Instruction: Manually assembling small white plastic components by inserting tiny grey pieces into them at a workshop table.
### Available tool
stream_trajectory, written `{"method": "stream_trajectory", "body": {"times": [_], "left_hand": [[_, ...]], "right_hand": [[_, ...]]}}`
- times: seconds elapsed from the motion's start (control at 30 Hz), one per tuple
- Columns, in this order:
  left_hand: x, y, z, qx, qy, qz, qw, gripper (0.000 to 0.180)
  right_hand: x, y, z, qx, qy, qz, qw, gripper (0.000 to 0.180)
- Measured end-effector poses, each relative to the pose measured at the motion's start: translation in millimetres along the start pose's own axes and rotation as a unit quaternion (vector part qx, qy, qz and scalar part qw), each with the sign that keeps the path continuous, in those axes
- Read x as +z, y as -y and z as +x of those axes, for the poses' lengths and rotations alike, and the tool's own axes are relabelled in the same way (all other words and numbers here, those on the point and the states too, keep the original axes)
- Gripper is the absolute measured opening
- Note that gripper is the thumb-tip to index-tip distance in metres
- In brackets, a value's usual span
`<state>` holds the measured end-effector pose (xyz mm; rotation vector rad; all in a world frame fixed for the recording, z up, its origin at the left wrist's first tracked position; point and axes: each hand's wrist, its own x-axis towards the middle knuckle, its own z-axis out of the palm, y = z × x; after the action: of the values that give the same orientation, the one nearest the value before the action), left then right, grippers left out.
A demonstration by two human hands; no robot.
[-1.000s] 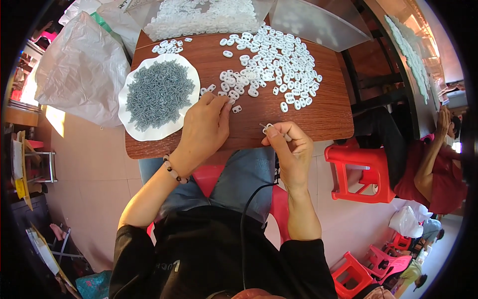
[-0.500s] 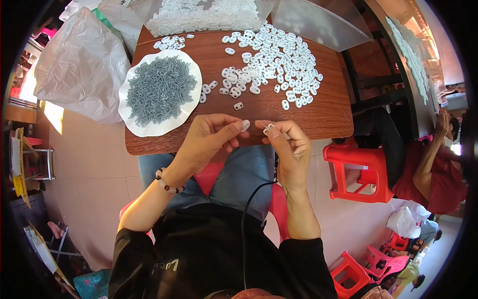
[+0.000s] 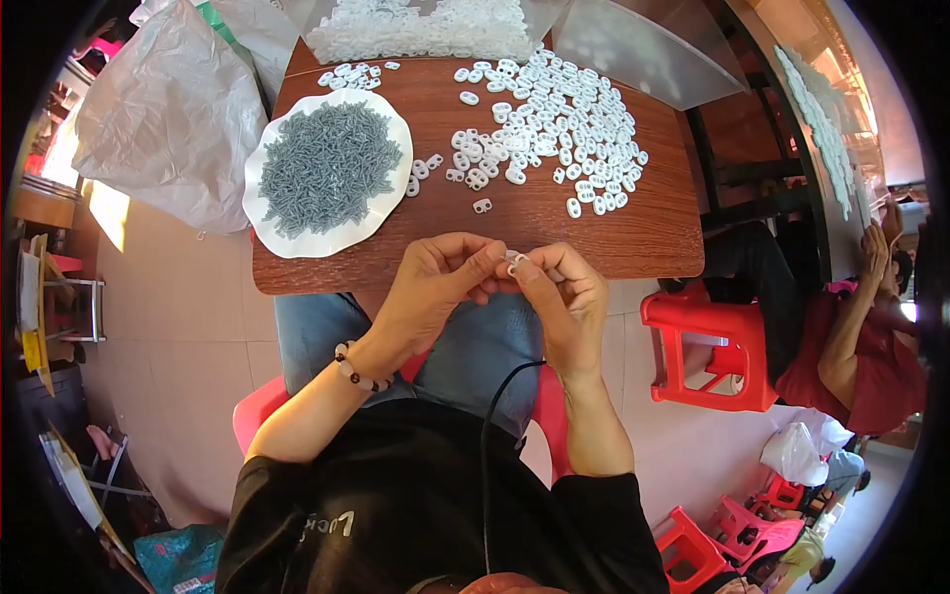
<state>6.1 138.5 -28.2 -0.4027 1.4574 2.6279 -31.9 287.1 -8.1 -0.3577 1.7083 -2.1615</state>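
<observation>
Just beyond the table's near edge, my two hands meet fingertip to fingertip. My right hand [image 3: 569, 297] pinches a small white two-hole plastic piece [image 3: 515, 263] between thumb and fingers. Against it, my left hand [image 3: 445, 277] is closed in a pinch; in the earlier frame it held a white oval piece, now mostly covered by the thumb and fingers. Whether the two pieces are joined cannot be made out. Ahead on the brown table lies a loose pile of white two-hole pieces [image 3: 569, 119]. A single white piece [image 3: 482, 206] lies closest to my hands.
A scalloped white plate [image 3: 259, 213] at the left holds many small grey spring-like pieces [image 3: 327, 163]. Behind stands a clear bin [image 3: 421, 35] of white parts, with a translucent panel [image 3: 643, 54] beside it. A plastic sack [image 3: 168, 119] stands left; a red stool [image 3: 708, 346] is right.
My hands have come together, bringing the right hand's white piece up against the left fingertips. The view has shifted slightly.
</observation>
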Motion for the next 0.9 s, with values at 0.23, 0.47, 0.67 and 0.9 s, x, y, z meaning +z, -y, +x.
{"method": "stream_trajectory", "body": {"times": [0.23,0.47,0.67,0.9], "left_hand": [[7.9,9.6,-4.4,0.034,-0.008,-0.023,0.999,0.03],[18.5,10.8,-13.4,0.066,-0.005,-0.032,0.997,0.03],[8.3,14.1,-12.1,0.075,0.014,-0.031,0.997,0.028],[3.2,6.3,-10.7,0.091,-0.046,0.006,0.995,0.025]], "right_hand": [[-1.4,2.2,-1.6,0.023,0.033,0.037,0.998,0.013],[-4.0,0.5,-1.6,0.028,0.044,0.086,0.995,0.011],[-0.4,3.0,-3.8,0.059,0.046,0.085,0.994,0.017],[0.4,5.8,-4.8,-0.003,-0.022,0.017,1.0,0.015]]}}
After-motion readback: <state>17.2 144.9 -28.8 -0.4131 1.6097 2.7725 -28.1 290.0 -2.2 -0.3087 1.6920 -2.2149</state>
